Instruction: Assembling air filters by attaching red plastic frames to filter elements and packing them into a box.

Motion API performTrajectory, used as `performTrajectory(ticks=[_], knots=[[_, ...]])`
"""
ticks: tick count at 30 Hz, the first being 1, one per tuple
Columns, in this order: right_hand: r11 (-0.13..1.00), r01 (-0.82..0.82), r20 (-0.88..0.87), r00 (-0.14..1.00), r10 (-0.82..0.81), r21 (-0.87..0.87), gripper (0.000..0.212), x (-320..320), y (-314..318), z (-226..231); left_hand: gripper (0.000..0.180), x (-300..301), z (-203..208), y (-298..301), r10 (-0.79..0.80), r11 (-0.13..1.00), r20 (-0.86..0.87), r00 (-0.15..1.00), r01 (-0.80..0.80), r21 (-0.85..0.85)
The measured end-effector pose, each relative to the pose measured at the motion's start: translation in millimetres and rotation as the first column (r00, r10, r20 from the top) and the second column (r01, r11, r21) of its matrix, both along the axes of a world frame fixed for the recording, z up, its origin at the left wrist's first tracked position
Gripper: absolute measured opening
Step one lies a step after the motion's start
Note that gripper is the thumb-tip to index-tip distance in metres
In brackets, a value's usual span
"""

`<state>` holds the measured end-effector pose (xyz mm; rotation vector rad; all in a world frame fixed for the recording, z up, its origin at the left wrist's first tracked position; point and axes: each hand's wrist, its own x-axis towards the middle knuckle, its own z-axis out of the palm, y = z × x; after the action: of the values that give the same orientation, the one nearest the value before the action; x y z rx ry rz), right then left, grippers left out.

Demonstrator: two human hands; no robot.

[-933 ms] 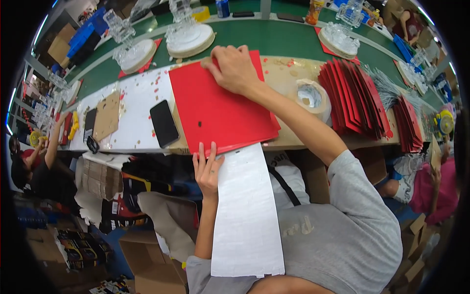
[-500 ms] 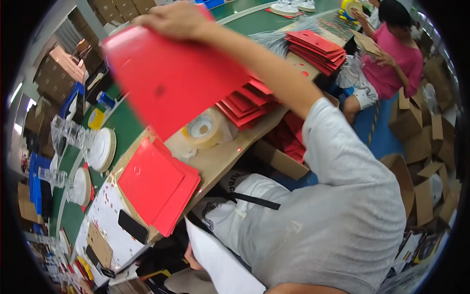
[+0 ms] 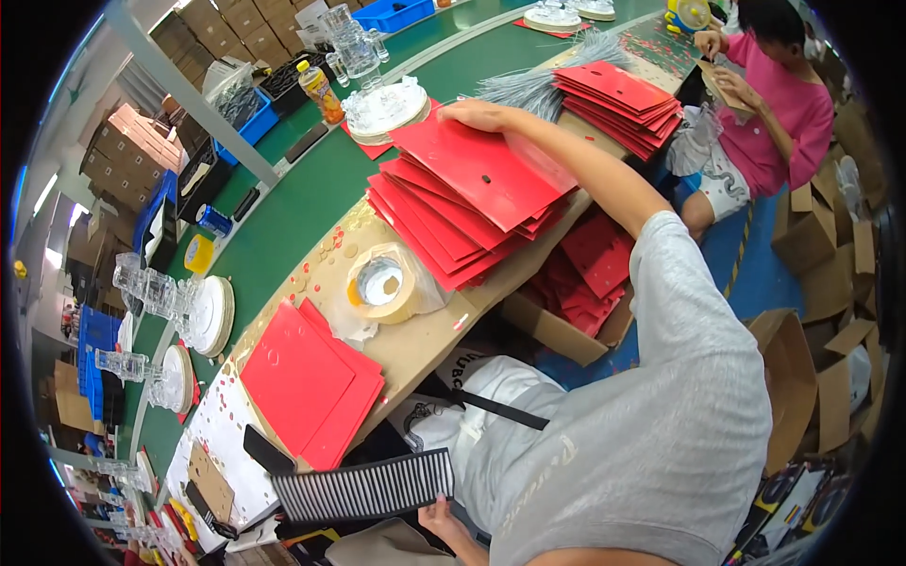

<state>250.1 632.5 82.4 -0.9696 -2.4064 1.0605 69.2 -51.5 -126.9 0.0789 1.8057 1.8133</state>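
My right hand (image 3: 475, 115) reaches across to a stack of red square sheets (image 3: 439, 236) and grips the far edge of the top red sheet (image 3: 486, 177), which has a small dark hole. That sheet lies askew over the fanned pile. Low in view, my left hand (image 3: 438, 514) holds a long strip with black and white stripes (image 3: 368, 486) by its edge, beside my lap. Just beyond the strip, a smaller pile of red sheets (image 3: 307, 382) rests at the table's near edge. A tape roll (image 3: 379, 288) in clear wrap sits between the two piles.
Another red stack (image 3: 618, 99) and grey wires (image 3: 528, 90) lie farther right, near a co-worker in pink (image 3: 779, 113). Under the table stands a carton (image 3: 557, 330) of red pieces. A phone (image 3: 267, 451) lies at left; glass pieces on white discs (image 3: 203, 316) line the green belt (image 3: 311, 189).
My right hand has lowered the red sheet from the air onto the stack, farther right. At my left hand, a plain white face showed before; now a striped one shows, farther left.
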Motion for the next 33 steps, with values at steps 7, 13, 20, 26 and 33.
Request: performTrajectory(ticks=[7,13,20,26,33], knots=[[0.994,-0.092,0.035,0.995,0.095,-0.062,0.036,12,14,23,0.028,-1,-5,11,0.007,0.994,-0.115,0.993,-0.019,-0.106],[0.976,-0.215,0.076,0.974,0.212,0.039,0.042,34,10,36,0.019,5,11,28,0.016,0.996,-0.13,0.991,-0.027,-0.084],[0.953,-0.293,-0.042,0.956,0.29,-0.074,0.047,43,0,32,0.024,7,11,34,-0.006,0.991,-0.156,0.988,-0.015,-0.13],[0.936,-0.329,-0.032,0.944,0.327,-0.124,0.041,32,17,12,0.025,5,14,36,-0.036,0.994,-0.201,0.979,0.015,-0.104],[0.981,-0.17,-0.154,0.976,0.155,-0.091,0.033,11,44,-30,0.028,10,20,45,-0.013,0.989,-0.199,0.98,-0.016,-0.144]])
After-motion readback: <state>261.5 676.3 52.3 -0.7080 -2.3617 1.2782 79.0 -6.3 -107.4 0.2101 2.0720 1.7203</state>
